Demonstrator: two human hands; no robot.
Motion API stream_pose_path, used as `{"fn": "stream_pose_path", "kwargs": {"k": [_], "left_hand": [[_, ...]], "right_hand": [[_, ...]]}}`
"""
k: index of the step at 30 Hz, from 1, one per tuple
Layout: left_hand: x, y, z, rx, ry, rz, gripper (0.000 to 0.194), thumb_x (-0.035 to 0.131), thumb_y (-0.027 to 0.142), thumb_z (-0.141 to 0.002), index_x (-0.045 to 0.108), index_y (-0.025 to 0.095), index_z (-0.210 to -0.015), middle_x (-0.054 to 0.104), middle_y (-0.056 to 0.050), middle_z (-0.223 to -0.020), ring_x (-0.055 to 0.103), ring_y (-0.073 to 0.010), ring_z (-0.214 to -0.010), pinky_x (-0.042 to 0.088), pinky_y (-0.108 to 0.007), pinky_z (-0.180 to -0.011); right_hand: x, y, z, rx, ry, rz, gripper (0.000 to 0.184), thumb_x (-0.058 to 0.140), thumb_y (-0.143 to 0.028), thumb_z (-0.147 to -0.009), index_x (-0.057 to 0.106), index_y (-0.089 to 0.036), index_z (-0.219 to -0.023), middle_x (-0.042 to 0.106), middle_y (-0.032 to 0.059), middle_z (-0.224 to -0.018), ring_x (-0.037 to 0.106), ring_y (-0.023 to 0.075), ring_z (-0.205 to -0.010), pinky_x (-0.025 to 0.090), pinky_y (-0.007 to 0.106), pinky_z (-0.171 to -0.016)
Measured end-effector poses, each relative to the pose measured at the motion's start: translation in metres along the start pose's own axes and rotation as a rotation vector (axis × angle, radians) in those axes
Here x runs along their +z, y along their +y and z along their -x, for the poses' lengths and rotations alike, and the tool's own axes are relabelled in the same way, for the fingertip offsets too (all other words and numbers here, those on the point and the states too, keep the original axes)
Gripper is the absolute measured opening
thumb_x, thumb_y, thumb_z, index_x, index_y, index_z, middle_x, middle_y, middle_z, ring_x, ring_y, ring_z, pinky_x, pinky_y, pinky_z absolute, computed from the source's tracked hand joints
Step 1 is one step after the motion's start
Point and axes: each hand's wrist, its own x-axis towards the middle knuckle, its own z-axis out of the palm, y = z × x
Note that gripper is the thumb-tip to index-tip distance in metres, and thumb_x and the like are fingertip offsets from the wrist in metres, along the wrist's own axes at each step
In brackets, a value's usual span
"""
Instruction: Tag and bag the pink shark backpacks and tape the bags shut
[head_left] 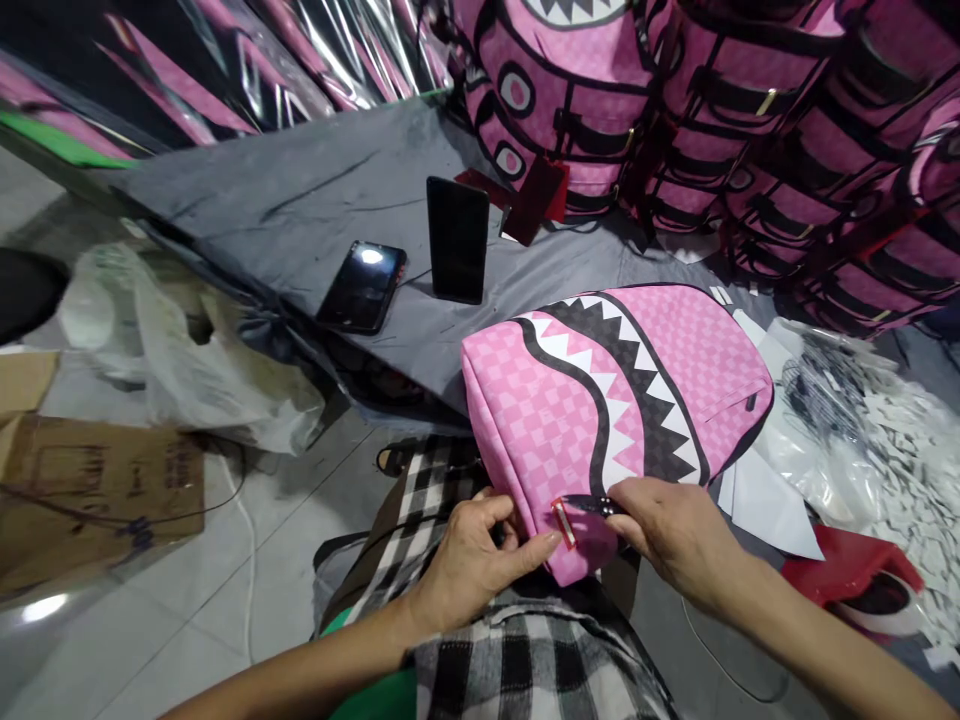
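Note:
A pink checkered backpack (510,400) with a black-and-white shark-mouth print rests partly on my lap and partly on the covered table. My left hand (480,550) grips its near bottom edge, the thumb lying on the pink fabric beside a small red-and-white label (563,524). In my right hand (667,515) is a pair of small dark thread snips (589,504), the blades pointing left. Their tip meets the top of the label or hovers just over it; I cannot tell which. My right fingers hide most of the handle.
Several similar pink backpacks (600,90) stand at the back. Two phones, one lying (364,285) and one upright (457,240), are on the grey table cover (300,210). On the right are a clear plastic bag (832,420), white scraps and a tape roll (877,600). A cardboard box (97,500) sits left.

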Motion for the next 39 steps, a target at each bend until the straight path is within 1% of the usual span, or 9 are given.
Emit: {"fn": "stream_pose_path", "kwargs": {"k": [2,5,8,11,14,18,28,34,39], "left_hand": [[-0.003,-0.001,0.0,-0.005,-0.022,0.007,0.041,0.074,0.056,-0.072,0.068,0.017,-0.062,0.055,0.001,-0.058,0.046,-0.0126,-0.06,0.039,-0.023,-0.055],[-0.005,0.0,-0.001,-0.022,-0.095,0.04,0.041,0.075,0.056,-0.071,0.068,0.017,-0.06,0.058,0.0,-0.057,0.049,-0.0128,-0.059,0.04,-0.023,-0.055],[-0.004,0.001,-0.003,-0.022,-0.227,0.077,0.038,0.072,0.052,-0.077,0.068,0.017,-0.06,0.06,0.001,-0.053,0.05,-0.012,-0.053,0.041,-0.023,-0.053],[0.0,0.002,-0.004,-0.013,-0.253,0.075,0.036,0.073,0.048,-0.077,0.067,0.017,-0.06,0.059,0.002,-0.051,0.048,-0.0108,-0.05,0.04,-0.022,-0.051],[0.001,0.004,-0.003,-0.013,-0.218,0.058,0.04,0.071,0.05,-0.076,0.063,0.017,-0.055,0.058,0.002,-0.049,0.047,-0.01,-0.048,0.039,-0.022,-0.049],[0.001,0.007,-0.002,-0.007,-0.211,0.02,0.048,0.067,0.056,-0.079,0.06,0.017,-0.05,0.058,0.001,-0.047,0.048,-0.011,-0.047,0.041,-0.023,-0.05],[0.002,0.005,-0.001,-0.003,-0.183,0.005,0.049,0.068,0.057,-0.078,0.061,0.017,-0.05,0.058,0.001,-0.047,0.048,-0.0102,-0.047,0.041,-0.022,-0.051],[0.002,0.005,-0.001,-0.017,-0.174,-0.006,0.051,0.069,0.061,-0.077,0.061,0.018,-0.051,0.058,0.001,-0.048,0.048,-0.011,-0.048,0.042,-0.023,-0.051],[0.002,0.002,-0.001,-0.004,-0.177,0.006,0.049,0.069,0.058,-0.079,0.062,0.018,-0.051,0.057,0.001,-0.048,0.048,-0.0107,-0.048,0.042,-0.023,-0.052]], "right_hand": [[0.012,-0.012,0.021,0.259,-0.031,-0.273,0.052,0.021,-0.057,-0.106,0.044,-0.021,-0.076,0.048,-0.002,-0.063,0.039,0.0121,-0.054,0.024,0.026,-0.053],[0.036,-0.038,0.054,0.573,-0.077,-0.91,0.056,0.023,-0.067,-0.101,0.043,-0.021,-0.077,0.041,-0.0036,-0.063,0.035,0.011,-0.055,0.028,0.024,-0.054],[0.063,-0.064,0.074,0.784,-0.049,-1.502,0.061,0.035,-0.08,-0.092,0.042,-0.021,-0.075,0.029,-0.0083,-0.055,0.022,0.0079,-0.048,0.021,0.022,-0.047],[0.08,-0.077,0.079,0.927,0.048,-1.795,0.063,0.052,-0.083,-0.082,0.042,-0.022,-0.078,0.021,-0.0122,-0.052,0.011,0.0054,-0.046,0.01,0.021,-0.043],[0.083,-0.078,0.078,0.951,0.091,-1.878,0.063,0.058,-0.082,-0.08,0.043,-0.021,-0.078,0.019,-0.0134,-0.051,0.008,0.0042,-0.046,0.006,0.021,-0.043],[0.079,-0.076,0.075,0.895,0.034,-1.911,0.064,0.06,-0.081,-0.079,0.045,-0.019,-0.077,0.02,-0.0139,-0.05,0.008,0.003,-0.045,0.004,0.022,-0.043],[0.079,-0.074,0.068,0.852,0.014,-1.996,0.061,0.062,-0.079,-0.079,0.044,-0.02,-0.078,0.019,-0.0142,-0.051,0.007,0.0031,-0.045,0.002,0.021,-0.042],[0.077,-0.073,0.065,0.87,0.009,-2.006,0.062,0.064,-0.078,-0.078,0.043,-0.02,-0.076,0.02,-0.0143,-0.051,0.007,0.003,-0.044,0.002,0.021,-0.042],[0.077,-0.072,0.066,0.872,-0.016,-2.029,0.063,0.064,-0.079,-0.077,0.042,-0.02,-0.076,0.02,-0.0147,-0.05,0.006,0.0028,-0.044,0.0,0.022,-0.041]]}}
